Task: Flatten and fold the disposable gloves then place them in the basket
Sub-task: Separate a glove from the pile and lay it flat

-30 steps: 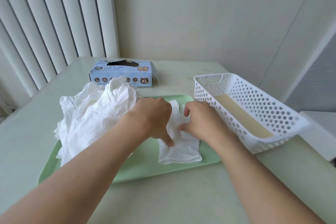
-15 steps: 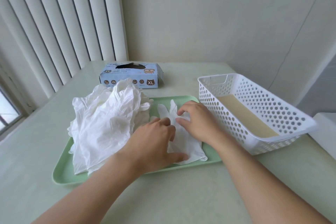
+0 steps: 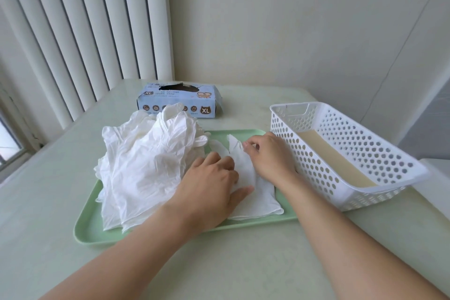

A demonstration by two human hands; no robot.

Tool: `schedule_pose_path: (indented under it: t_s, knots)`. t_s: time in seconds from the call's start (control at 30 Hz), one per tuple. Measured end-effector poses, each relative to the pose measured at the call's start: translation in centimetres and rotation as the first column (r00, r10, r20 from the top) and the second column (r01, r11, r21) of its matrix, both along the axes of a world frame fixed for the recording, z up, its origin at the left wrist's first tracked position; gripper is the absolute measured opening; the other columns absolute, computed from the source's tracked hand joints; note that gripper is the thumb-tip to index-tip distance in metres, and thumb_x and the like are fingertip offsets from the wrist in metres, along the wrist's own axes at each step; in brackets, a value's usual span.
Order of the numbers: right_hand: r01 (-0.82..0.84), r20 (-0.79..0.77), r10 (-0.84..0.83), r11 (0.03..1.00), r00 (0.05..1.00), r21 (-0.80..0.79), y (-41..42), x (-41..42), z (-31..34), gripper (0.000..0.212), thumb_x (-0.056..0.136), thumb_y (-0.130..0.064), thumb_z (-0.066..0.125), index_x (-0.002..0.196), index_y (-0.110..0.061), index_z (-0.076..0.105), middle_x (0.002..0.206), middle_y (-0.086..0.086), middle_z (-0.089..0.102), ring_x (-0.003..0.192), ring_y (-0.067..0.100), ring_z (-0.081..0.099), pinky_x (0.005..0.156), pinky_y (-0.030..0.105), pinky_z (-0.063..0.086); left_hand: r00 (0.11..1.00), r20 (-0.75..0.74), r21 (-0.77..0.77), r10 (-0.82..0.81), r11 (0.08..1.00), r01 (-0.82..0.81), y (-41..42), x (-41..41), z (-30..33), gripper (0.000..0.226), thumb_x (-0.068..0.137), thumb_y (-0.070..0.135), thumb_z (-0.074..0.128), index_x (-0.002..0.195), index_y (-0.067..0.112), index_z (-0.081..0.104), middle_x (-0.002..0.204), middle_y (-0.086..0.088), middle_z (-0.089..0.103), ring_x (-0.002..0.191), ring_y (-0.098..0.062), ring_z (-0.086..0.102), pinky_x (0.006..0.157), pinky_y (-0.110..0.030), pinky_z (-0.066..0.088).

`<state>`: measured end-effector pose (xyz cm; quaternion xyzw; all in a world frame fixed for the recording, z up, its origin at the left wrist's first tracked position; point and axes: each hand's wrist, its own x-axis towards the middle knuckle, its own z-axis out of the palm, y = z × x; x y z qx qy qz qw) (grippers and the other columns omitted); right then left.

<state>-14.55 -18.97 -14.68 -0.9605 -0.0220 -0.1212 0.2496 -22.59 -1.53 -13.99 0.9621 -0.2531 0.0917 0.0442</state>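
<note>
Glove pile [image 3: 148, 168] blocks tray [image 3: 87, 231] left; basket [image 3: 341, 153] walls right; table [image 3: 243, 263] front open.

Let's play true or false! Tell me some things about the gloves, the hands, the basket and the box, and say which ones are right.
1. The white basket already has folded gloves inside. False: no glove lies in it.
2. Both hands touch one glove lying on the green tray. True.
3. The glove pile lies on the tray's left part. True.
4. The blue box stands inside the basket. False: it stands on the table behind the tray.
5. The left hand holds the box. False: it presses on the glove; the right hand touches its fingers.
</note>
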Motion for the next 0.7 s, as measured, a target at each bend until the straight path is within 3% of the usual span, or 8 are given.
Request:
schedule_pose_path:
  t_s: [0.1, 0.2, 0.27, 0.4, 0.47, 0.6, 0.7]
  knots:
    - [-0.012, 0.015, 0.011, 0.999, 1.0, 0.03, 0.3, 0.4, 0.1, 0.014, 0.09, -0.037, 0.072, 0.092, -0.024, 0.076, 0.082, -0.007, 0.053, 0.083, 0.015, 0.053, 0.071, 0.025, 0.034, 1.0, -0.008, -0.007, -0.006, 1.0, 0.006, -0.1, 0.4, 0.1, 0.052, 0.093, 0.069, 0.047, 0.115, 0.027, 0.067, 0.138, 0.008, 0.049, 0.129, -0.018, 0.042, 0.105, -0.033, 0.036]
    - [0.021, 0.002, -0.021, 0.999, 1.0, 0.042, 0.5, 0.3, 0.3, 0.013, 0.087, -0.025, 0.072, 0.08, -0.014, 0.075, 0.072, -0.004, 0.065, 0.077, 0.02, 0.064, 0.065, 0.029, 0.046, 0.999, -0.036, -0.024, 0.001, 1.0, -0.001, 0.0, 0.5, -0.2, 0.052, 0.089, 0.073, 0.047, 0.11, 0.026, 0.057, 0.116, 0.009, 0.058, 0.114, -0.017, 0.053, 0.097, -0.033, 0.041]
    - [0.067, 0.03, -0.066, 0.997, 0.997, -0.034, 0.6, 0.3, 0.1, 0.015, 0.087, -0.019, 0.066, 0.08, -0.007, 0.072, 0.08, 0.006, 0.071, 0.082, 0.028, 0.067, 0.065, 0.033, 0.05, 0.998, -0.061, -0.016, 0.009, 1.0, -0.01, 0.1, 0.2, -0.4, 0.053, 0.09, 0.073, 0.044, 0.112, 0.026, 0.051, 0.112, 0.01, 0.058, 0.11, -0.017, 0.054, 0.094, -0.035, 0.043]
    - [0.126, 0.092, -0.118, 0.988, 0.989, -0.088, 0.7, -0.1, 0.2, 0.018, 0.094, -0.022, 0.063, 0.106, -0.008, 0.06, 0.108, 0.009, 0.066, 0.099, 0.033, 0.063, 0.074, 0.035, 0.045, 0.996, -0.086, -0.004, 0.007, 1.0, -0.007, 0.1, 0.2, -0.6, 0.066, 0.088, 0.077, 0.033, 0.127, 0.026, 0.048, 0.127, 0.011, 0.056, 0.121, -0.018, 0.051, 0.099, -0.039, 0.044]
    - [0.085, 0.116, -0.078, 0.995, 0.99, -0.052, 0.6, -0.3, 0.3, 0.021, 0.094, -0.023, 0.067, 0.11, -0.012, 0.057, 0.111, 0.007, 0.061, 0.1, 0.031, 0.061, 0.075, 0.034, 0.042, 0.996, -0.086, 0.006, 0.003, 1.0, -0.003, 0.1, 0.3, -0.7, 0.075, 0.084, 0.079, 0.024, 0.128, 0.025, 0.051, 0.126, 0.01, 0.056, 0.121, -0.018, 0.052, 0.099, -0.038, 0.045]
    - [-0.087, 0.094, 0.097, 0.991, 0.991, -0.099, 0.6, 0.1, 0.0, 0.012, 0.093, -0.021, 0.064, 0.099, -0.02, 0.073, 0.106, 0.004, 0.058, 0.103, 0.026, 0.057, 0.079, 0.03, 0.041, 0.997, -0.081, 0.013, -0.011, 1.0, 0.012, 0.2, 0.3, -0.9, 0.075, 0.084, 0.078, 0.022, 0.127, 0.025, 0.054, 0.125, 0.01, 0.056, 0.12, -0.017, 0.051, 0.097, -0.037, 0.046]
    - [-0.14, 0.005, 0.141, 0.983, 0.99, -0.12, 0.7, 0.3, -0.1, 0.026, 0.095, -0.025, 0.058, 0.116, -0.025, 0.072, 0.113, 0.006, 0.058, 0.112, 0.028, 0.052, 0.094, 0.034, 0.043, 0.997, -0.076, 0.008, -0.021, 1.0, 0.021, 0.2, 0.3, -1.0, 0.067, 0.089, 0.076, 0.032, 0.127, 0.025, 0.054, 0.127, 0.009, 0.055, 0.121, -0.018, 0.05, 0.098, -0.036, 0.045]
